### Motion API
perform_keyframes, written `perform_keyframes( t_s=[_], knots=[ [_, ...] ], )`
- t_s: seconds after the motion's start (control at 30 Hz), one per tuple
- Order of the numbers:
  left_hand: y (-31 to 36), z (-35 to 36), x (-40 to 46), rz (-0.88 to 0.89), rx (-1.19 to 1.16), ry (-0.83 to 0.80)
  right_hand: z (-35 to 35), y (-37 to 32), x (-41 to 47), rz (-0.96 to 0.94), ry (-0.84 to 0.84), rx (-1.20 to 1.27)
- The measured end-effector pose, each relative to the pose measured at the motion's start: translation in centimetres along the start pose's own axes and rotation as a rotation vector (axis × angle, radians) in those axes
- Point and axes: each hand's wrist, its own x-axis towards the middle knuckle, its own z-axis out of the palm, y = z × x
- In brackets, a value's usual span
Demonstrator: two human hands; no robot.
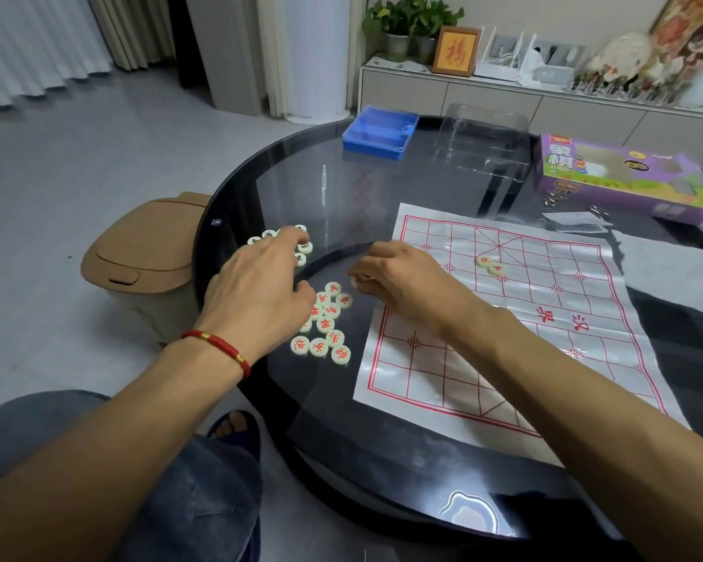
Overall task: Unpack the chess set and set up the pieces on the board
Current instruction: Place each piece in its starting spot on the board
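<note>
A white sheet board (544,318) with red grid lines lies flat on the round glass table (382,188). Two round cream pieces (490,264) with red characters sit on it near its far side. Left of the board, a cluster of red-marked pieces (326,326) lies on the glass. A second group of dark-marked pieces (303,248) lies further back, partly hidden under my left hand (260,285), which reaches over them with fingers spread downward. My right hand (398,277) pinches one cream piece (357,281) just off the board's left edge.
A blue plastic tray (380,131) and a clear plastic lid (483,144) stand at the table's far side. The purple game box (617,172) lies at the back right, with small papers near it. A tan bin (139,257) stands on the floor left of the table.
</note>
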Motion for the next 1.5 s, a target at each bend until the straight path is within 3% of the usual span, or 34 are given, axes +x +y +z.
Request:
perform_keyframes(
  t_s=[0.1,0.3,0.43,0.5,0.67,0.83,1.0,1.5],
  knots=[
    [0.3,0.0,0.0,0.008,-0.008,-0.005,-2.5,2.2,-0.6,0.104,0.035,-0.006],
    [0.6,-0.1,-0.2,-0.009,-0.018,-0.024,-6.6,10.1,-6.2,0.522,0.056,-0.128],
    [0.8,0.0,-0.2,-0.010,-0.015,-0.031,-6.4,11.4,-8.3,0.613,-0.054,-0.138],
    [0.8,0.2,-0.1,-0.007,-0.011,-0.033,-6.6,11.4,-8.4,0.619,-0.032,-0.123],
    [0.6,0.3,0.2,-0.009,-0.016,-0.013,-7.5,8.9,-7.0,0.497,0.115,-0.066],
    [0.2,0.6,0.5,-0.026,0.041,-0.083,-4.5,1.9,-4.5,0.200,-0.085,0.074],
    [0.0,0.6,0.3,-0.025,0.037,-0.084,-1.6,-2.0,-1.2,-0.036,-0.075,0.058],
    [0.1,0.2,0.0,-0.026,-0.032,0.038,0.0,-2.1,0.6,-0.033,-0.052,0.044]
  ],
)
